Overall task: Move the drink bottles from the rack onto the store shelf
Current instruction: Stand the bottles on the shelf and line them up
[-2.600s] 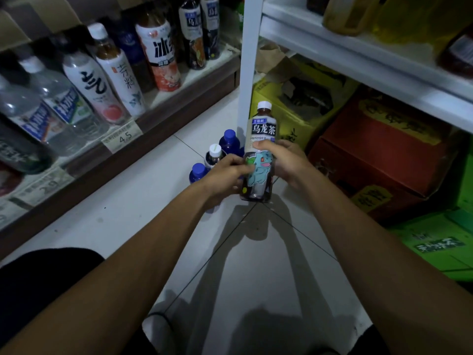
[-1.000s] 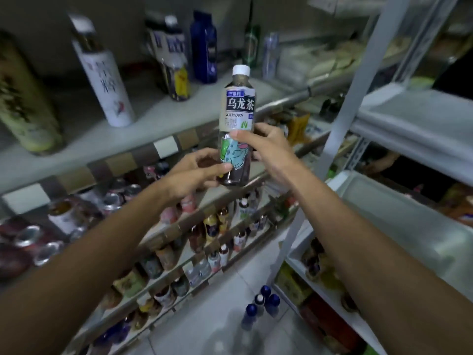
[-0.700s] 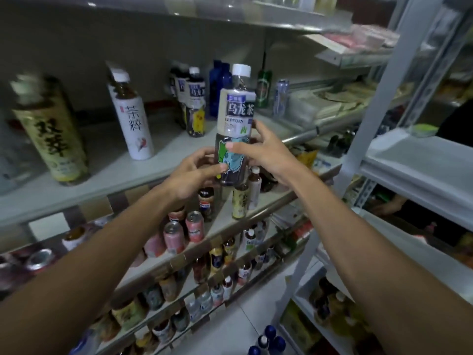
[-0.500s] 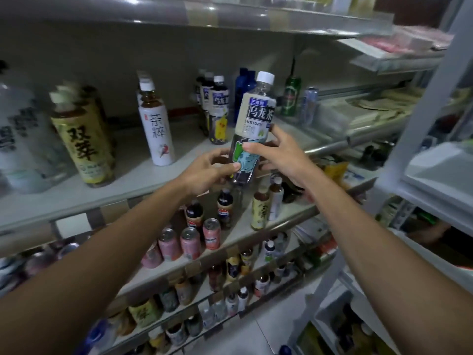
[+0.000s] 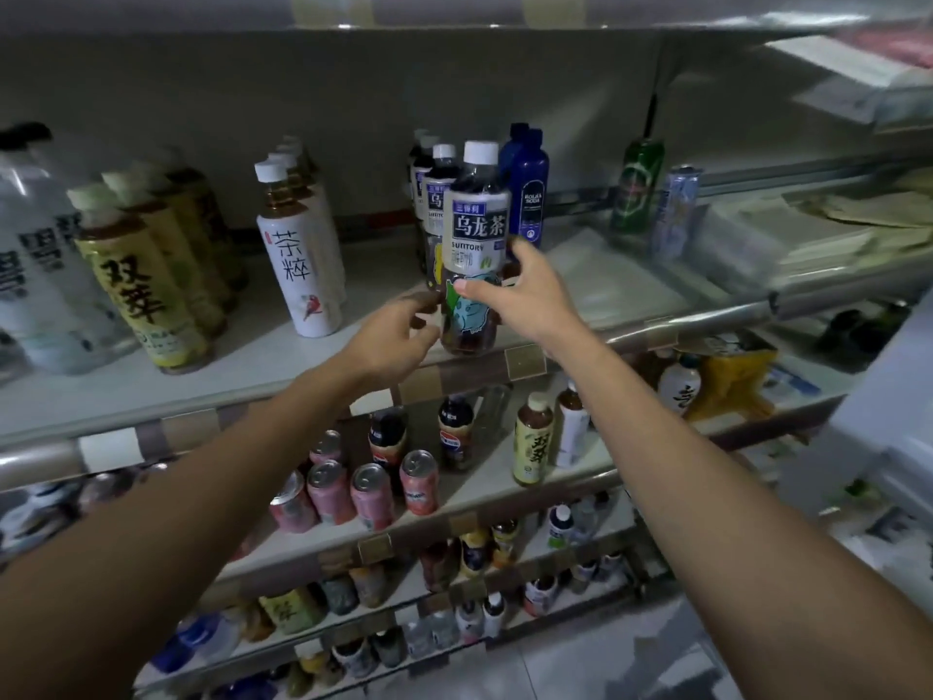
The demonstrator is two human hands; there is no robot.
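Now lowered from mid-air: fingers (image 5: 479, 294) of the right hand (image 5: 530, 298) gripping the tea bottle (image 5: 474, 227) mid-body, left hand (image 5: 394, 336) pinching it lower down; upright at the shelf (image 5: 611, 290) front edge, just ahead of the shelf's matching row (image 5: 437, 194). Placement nearly finished, release likely next.

The tea bottle (image 5: 474, 229) reads 乌龙茶 and SUNTORY, the white bottle (image 5: 300, 265) 茶粹, the blue bottle (image 5: 528, 194) perhaps SODA.
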